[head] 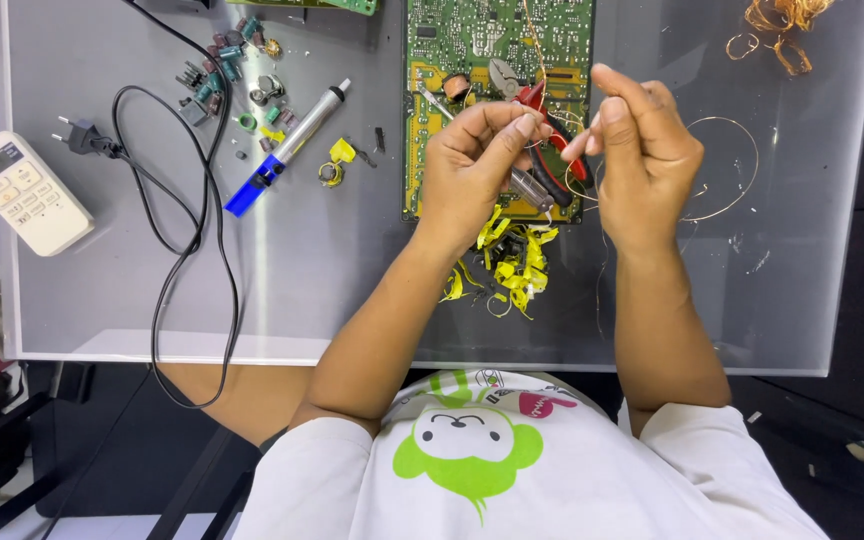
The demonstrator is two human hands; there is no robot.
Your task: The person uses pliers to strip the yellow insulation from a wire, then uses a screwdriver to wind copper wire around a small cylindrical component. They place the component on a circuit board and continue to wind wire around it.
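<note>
My left hand [472, 165] hovers over the lower part of a green circuit board [497, 60], fingers pinched together on a small part that I cannot make out. My right hand [642, 150] is raised beside it, fingertips pinched on a thin copper wire [727, 165] that loops out to the right. Red-handled pliers [552, 140] lie on the board between the two hands. A pile of yellow tape scraps [512, 260] lies just below the board, under my left wrist.
A blue and silver desoldering pump [287, 150] lies left of the board, near several loose small components [222, 70]. A black power cord [177, 230] loops across the left side. A white remote control [24, 192] sits at the left edge. Coiled copper wire [777, 25] lies far right.
</note>
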